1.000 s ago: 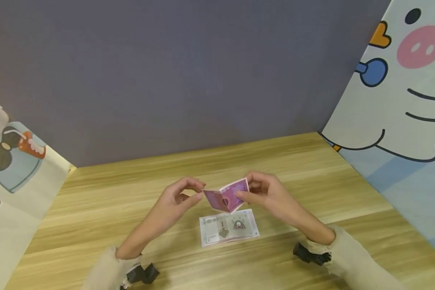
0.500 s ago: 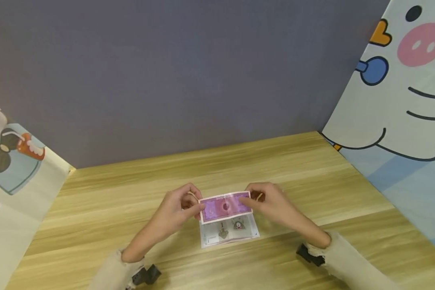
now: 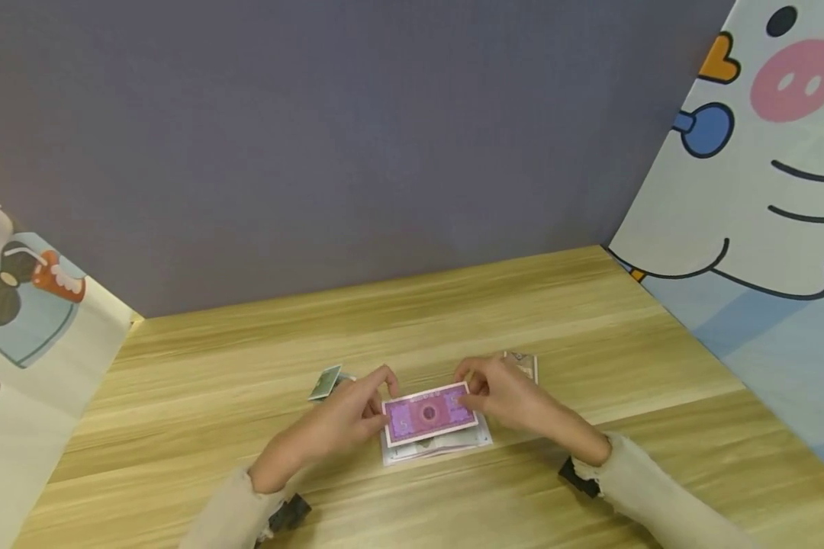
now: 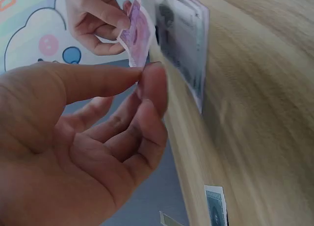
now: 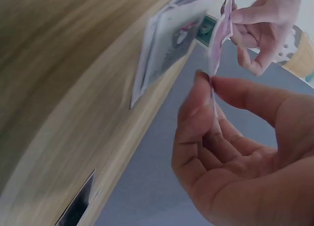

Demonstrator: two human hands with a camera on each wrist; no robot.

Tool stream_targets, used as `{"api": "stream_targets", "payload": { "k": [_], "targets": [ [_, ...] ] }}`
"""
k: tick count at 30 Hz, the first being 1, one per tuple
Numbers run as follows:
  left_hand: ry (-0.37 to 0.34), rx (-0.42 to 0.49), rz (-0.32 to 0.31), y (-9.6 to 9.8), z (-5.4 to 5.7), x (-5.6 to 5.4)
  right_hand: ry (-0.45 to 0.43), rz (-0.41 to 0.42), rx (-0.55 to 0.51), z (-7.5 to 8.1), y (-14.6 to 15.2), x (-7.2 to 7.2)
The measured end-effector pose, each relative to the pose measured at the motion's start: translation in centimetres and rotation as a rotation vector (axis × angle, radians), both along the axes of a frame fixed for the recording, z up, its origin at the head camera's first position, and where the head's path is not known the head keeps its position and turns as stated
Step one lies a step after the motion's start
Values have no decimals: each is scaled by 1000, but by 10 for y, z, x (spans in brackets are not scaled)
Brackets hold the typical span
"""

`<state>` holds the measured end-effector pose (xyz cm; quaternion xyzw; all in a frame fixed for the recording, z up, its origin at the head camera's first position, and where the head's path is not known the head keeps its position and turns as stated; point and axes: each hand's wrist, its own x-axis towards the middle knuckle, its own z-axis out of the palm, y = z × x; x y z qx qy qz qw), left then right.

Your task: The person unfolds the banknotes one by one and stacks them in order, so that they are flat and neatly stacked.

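Pinching a paper note by its two short ends, a pair of hands is busy over a smooth wooden table point(image 3: 213, 366) with wavy yellow and brown stripes. Past it, at twelve o'clock, stands a flat grey wall point(image 3: 357, 152). The sleeves point(image 3: 226, 507) look soft and cream.

The purple note point(image 3: 429, 413) is a thin rectangle with a white edge, a round shape in its middle and a 5 near an end. From the side it looks a bit bent. It is held just above some pale notes point(image 3: 446, 442), which poke out at six o'clock.

At nine o'clock the left hand point(image 3: 346, 418) has its thumb and pointing finger together on one end. At three o'clock the right hand point(image 3: 504, 390) squeezes the other end the same way. Both hands' other fingers are bent.

Between nine and ten o'clock lies a folded green note point(image 3: 326, 382); at two o'clock, a brownish one point(image 3: 527, 366) peeks out.
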<state>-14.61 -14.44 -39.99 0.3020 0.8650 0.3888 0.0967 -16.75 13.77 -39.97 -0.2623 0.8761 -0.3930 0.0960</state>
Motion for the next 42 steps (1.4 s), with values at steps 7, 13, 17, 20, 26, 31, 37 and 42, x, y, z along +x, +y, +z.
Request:
{"api": "stream_targets", "payload": {
  "k": [7,13,17,20,26,31,37,42],
  "targets": [
    [17,-70,-32,6,-6,1,8,21,96,-6,-2,1],
    [-19,-103,-64,8,-8,3,30,34,133,-9,-4,4],
    [-11,-107,-61,10,-8,5,56,26,153,-11,-6,4],
    [5,-132,-59,11,-7,7,88,23,169,-12,-7,5],
    [39,-188,-47,13,-7,10,169,31,238,-14,-9,10],
    [150,-245,-10,17,-8,15,317,51,290,-15,-13,18],
    [228,-301,-73,23,-8,22,431,248,307,-17,-16,26],
    [213,-307,-94,25,-8,25,405,325,306,-16,-15,28]
  ]
}}
